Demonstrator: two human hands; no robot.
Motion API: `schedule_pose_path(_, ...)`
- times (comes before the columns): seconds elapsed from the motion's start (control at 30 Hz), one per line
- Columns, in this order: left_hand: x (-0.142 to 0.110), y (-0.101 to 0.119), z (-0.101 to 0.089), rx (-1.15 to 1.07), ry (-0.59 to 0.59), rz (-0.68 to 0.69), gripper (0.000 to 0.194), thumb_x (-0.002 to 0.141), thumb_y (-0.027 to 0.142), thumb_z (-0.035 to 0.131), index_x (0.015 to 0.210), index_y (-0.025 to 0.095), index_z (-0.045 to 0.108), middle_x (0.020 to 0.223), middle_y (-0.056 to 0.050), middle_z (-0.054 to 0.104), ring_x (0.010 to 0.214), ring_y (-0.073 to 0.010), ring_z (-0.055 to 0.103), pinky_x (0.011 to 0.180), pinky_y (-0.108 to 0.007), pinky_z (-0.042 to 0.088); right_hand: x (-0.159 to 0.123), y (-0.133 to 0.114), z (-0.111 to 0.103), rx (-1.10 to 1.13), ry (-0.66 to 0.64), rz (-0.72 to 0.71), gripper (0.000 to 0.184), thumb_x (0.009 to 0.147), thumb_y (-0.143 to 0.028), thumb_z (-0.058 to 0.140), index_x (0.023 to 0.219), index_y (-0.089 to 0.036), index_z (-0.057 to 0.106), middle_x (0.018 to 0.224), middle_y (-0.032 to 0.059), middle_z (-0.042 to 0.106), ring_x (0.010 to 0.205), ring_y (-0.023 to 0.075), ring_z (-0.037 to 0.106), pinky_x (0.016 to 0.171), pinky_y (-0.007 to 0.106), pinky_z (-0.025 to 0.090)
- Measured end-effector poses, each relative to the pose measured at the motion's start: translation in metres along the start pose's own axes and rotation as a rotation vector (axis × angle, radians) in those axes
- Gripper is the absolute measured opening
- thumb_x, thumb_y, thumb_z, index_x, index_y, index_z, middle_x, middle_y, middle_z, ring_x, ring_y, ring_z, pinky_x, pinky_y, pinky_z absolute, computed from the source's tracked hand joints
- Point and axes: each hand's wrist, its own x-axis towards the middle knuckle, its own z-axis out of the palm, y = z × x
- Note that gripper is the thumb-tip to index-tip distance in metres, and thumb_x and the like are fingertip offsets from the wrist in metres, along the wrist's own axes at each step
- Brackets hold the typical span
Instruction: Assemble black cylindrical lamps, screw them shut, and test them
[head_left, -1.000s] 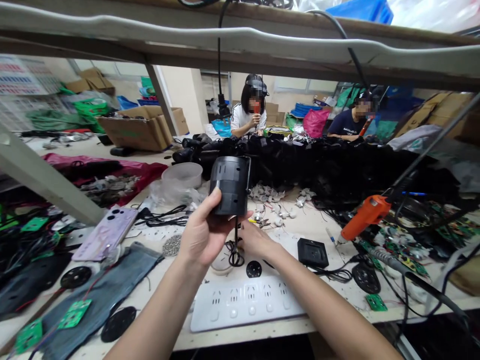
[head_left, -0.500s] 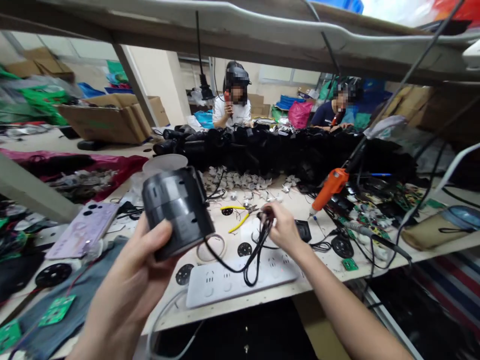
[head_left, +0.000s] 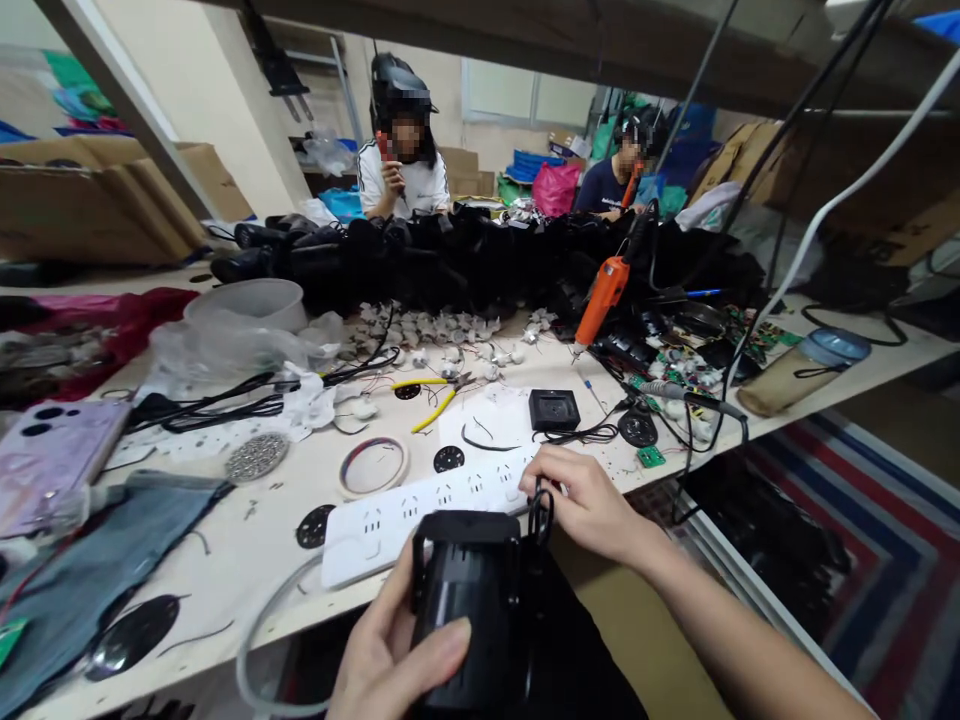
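Note:
My left hand [head_left: 412, 640] is wrapped round a black cylindrical device [head_left: 469, 600] with a bracket at its top end, held low in front of the bench edge. A looped black cord [head_left: 541, 515] hangs from my right hand [head_left: 581, 495], whose fingers are pinched together at the right end of a white power strip [head_left: 435, 500]. Whatever the fingertips hold at the end of the cord is hidden. Behind the strip lie a roll of tape [head_left: 373, 468], yellow-handled pliers [head_left: 433, 398] and a small black square box [head_left: 554, 410].
An orange electric screwdriver [head_left: 602, 300] hangs over the bench [head_left: 262, 560]. Small white parts [head_left: 427, 330] lie before a heap of black housings [head_left: 450, 255]. At right are a soldering iron [head_left: 690, 398] and a bottle [head_left: 806, 372]. Two people [head_left: 405, 150] sit opposite.
My left hand has lowered the black device towards me, below the bench edge, and turned it. My right hand has come down to the power strip's right end with the cord. The view has shifted.

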Motion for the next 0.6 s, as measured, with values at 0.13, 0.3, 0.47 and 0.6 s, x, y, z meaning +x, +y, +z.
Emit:
schedule_pose_path(0.13,0.012,-0.026,-0.005,-0.094,-0.088,-0.21,0.085,0.052,0.024,0.088,0.131,0.023,0.057,0.12,-0.007,0.07,0.125,-0.0325,0.054,0.109,-0.039,0.04,-0.012,0.009,-0.003,-0.068,0.129,-0.033,0.019,0.093,-0.018,0.052,0.098,-0.016,0.07,0.085,0.0064,0.06,0.079,0.0167,0.059,0.07,0.028,0.047)
schedule_pose_path(0.3,0.028,-0.044,-0.002,-0.125,-0.217,-0.506,0.033,0.076,0.039,0.072,0.1,0.016,0.072,0.091,-0.013,0.076,0.097,-0.0333,0.07,0.082,-0.042,0.057,0.001,0.043,-0.012,-0.009,0.149,0.005,0.015,0.09,-0.021,0.061,0.1,-0.016,0.07,0.09,0.0075,0.069,0.082,0.0164,0.066,0.072,0.027,0.05)
schedule_pose_path(0.47,0.046,-0.053,0.026,-0.064,-0.345,-0.913,0.053,0.079,0.06,0.061,0.082,0.007,0.067,0.069,-0.015,0.072,0.057,-0.0256,0.07,0.052,-0.031,0.055,0.023,0.056,-0.012,-0.086,-0.006,-0.133,0.008,0.087,-0.015,0.063,0.085,-0.015,0.071,0.08,0.0058,0.07,0.074,0.015,0.065,0.068,0.024,0.05)
schedule_pose_path(0.6,0.066,-0.07,0.053,0.002,-0.356,-0.936,0.054,0.083,0.061,0.054,0.083,0.008,0.063,0.067,-0.014,0.07,0.054,-0.0262,0.069,0.049,-0.03,0.054,0.03,0.054,-0.013,-0.15,-0.138,-0.234,0.021,0.084,-0.001,0.055,0.082,-0.014,0.071,0.078,0.0055,0.07,0.075,0.0147,0.064,0.069,0.022,0.048)
